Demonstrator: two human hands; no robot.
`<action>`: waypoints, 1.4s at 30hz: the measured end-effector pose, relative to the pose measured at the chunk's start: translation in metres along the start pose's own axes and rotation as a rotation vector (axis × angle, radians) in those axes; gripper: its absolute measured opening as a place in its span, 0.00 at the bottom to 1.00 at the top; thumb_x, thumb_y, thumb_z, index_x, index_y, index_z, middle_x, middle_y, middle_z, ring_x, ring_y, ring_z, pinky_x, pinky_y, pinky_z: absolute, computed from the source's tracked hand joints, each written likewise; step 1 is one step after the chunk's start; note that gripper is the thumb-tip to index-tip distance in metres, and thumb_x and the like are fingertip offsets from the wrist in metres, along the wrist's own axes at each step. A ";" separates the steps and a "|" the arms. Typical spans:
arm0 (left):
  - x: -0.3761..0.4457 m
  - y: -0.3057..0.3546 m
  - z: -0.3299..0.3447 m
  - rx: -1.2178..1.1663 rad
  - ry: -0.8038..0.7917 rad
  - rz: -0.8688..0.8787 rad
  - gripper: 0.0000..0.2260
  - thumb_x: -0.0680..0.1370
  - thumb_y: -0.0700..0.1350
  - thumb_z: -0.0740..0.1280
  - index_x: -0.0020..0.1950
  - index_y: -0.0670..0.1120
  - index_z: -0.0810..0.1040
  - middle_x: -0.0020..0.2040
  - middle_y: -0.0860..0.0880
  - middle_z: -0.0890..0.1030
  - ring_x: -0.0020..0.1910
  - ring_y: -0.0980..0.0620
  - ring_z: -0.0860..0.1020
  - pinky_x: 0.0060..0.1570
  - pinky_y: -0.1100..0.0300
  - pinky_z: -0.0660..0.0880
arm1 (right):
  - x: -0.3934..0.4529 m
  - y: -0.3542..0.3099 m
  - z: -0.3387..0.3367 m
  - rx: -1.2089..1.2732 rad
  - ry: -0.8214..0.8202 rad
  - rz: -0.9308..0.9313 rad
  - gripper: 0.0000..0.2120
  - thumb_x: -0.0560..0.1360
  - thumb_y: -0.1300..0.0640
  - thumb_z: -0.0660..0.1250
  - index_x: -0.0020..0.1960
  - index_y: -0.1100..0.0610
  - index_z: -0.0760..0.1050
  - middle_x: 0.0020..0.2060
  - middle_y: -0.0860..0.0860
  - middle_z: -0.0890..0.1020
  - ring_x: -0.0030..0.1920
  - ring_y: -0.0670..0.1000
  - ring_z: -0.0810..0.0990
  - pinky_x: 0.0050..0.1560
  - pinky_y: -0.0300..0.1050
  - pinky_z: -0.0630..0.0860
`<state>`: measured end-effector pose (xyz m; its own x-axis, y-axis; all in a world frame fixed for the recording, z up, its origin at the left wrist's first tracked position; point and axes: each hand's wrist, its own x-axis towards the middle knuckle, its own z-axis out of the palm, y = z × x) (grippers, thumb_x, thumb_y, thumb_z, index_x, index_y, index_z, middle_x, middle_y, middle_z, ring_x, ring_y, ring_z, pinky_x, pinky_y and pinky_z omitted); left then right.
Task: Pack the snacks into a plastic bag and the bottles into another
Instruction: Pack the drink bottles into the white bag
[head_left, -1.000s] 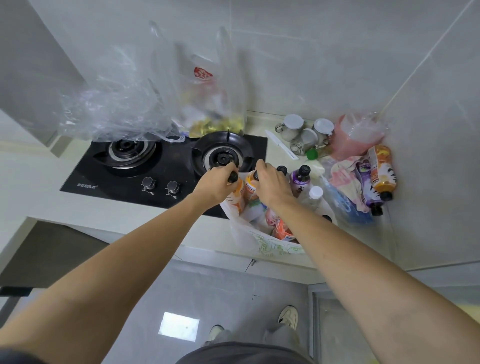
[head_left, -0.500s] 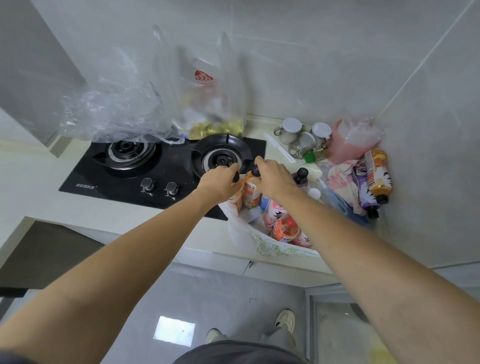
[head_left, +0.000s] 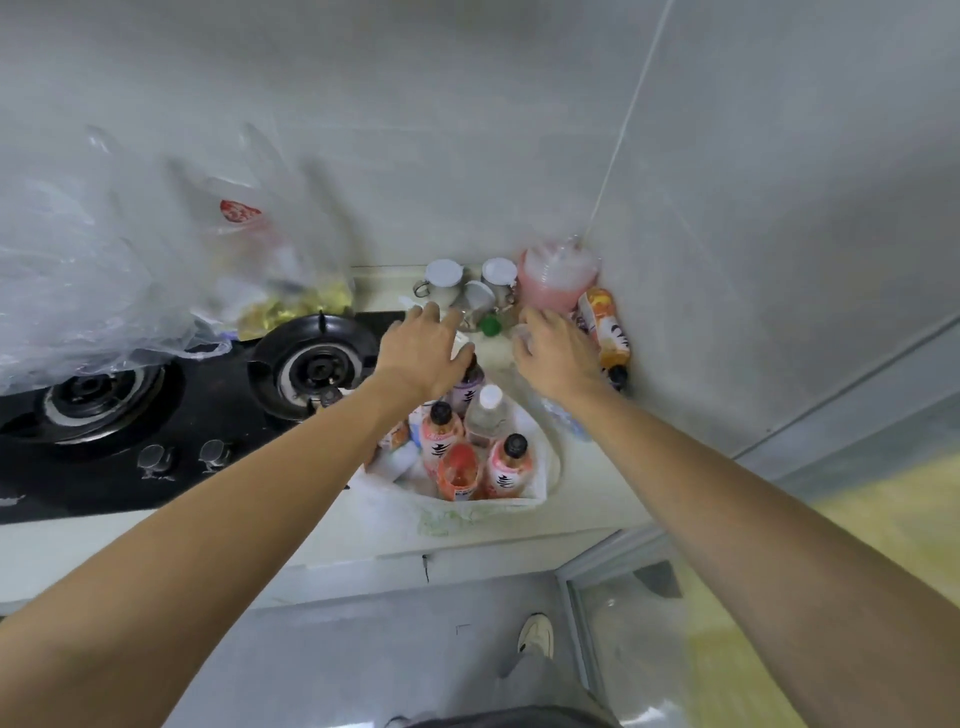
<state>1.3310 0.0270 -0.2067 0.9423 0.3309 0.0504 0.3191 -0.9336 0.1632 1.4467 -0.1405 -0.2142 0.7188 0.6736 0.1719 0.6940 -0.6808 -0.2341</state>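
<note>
Standing by the counter here. Far left, a clear plastic bag slumps over the hob's left burner, and beside it the snack bag stands at the back edge of the worktop with something yellow showing at the bottom. Both are badly smeared, so I can't say what's actually in them.

The left hand is stretched toward the back of the worktop, fingers spread and relaxed, holding nothing that I can see. It hangs right over a purple bottle, maybe brushing the cap, hard to say. Below it the white bag sits at the front edge with several bottles upright inside: pink ones, a clear one, black caps.

The right hand reaches for the back right corner, fingers loosely curled; whether it has anything yet I honestly can't tell. An orange bottle lies against the wall there, just right of that hand, with another mostly hidden behind it.

My guess is that the loose corner bottles go next. Take them by the body, drop them in upright, and steady the bag rim so it doesn't flop. The mugs and pink tub aren't part of this.
</note>
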 end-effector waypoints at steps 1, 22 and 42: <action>0.010 0.015 0.003 -0.011 -0.021 0.014 0.23 0.82 0.57 0.59 0.73 0.46 0.68 0.64 0.41 0.74 0.66 0.40 0.71 0.58 0.45 0.73 | 0.001 0.021 0.001 -0.016 -0.011 0.037 0.13 0.81 0.53 0.60 0.60 0.59 0.74 0.56 0.58 0.80 0.58 0.61 0.78 0.51 0.54 0.75; 0.122 0.158 0.170 -0.337 -0.439 -0.020 0.16 0.83 0.48 0.63 0.67 0.42 0.77 0.57 0.42 0.81 0.56 0.42 0.79 0.46 0.58 0.70 | 0.071 0.190 0.066 0.023 -0.194 0.317 0.28 0.78 0.54 0.66 0.74 0.62 0.65 0.63 0.65 0.74 0.62 0.67 0.76 0.61 0.57 0.74; 0.136 0.216 0.240 -0.643 -0.339 -0.362 0.36 0.67 0.63 0.75 0.62 0.42 0.67 0.54 0.45 0.76 0.53 0.43 0.78 0.41 0.53 0.69 | 0.079 0.199 0.077 -0.006 -0.265 0.299 0.41 0.75 0.47 0.75 0.77 0.62 0.59 0.67 0.65 0.71 0.64 0.67 0.76 0.60 0.58 0.75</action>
<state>1.5522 -0.1626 -0.4009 0.8043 0.4412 -0.3980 0.5863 -0.4808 0.6520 1.6382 -0.2006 -0.3207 0.8543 0.4957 -0.1562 0.4565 -0.8594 -0.2304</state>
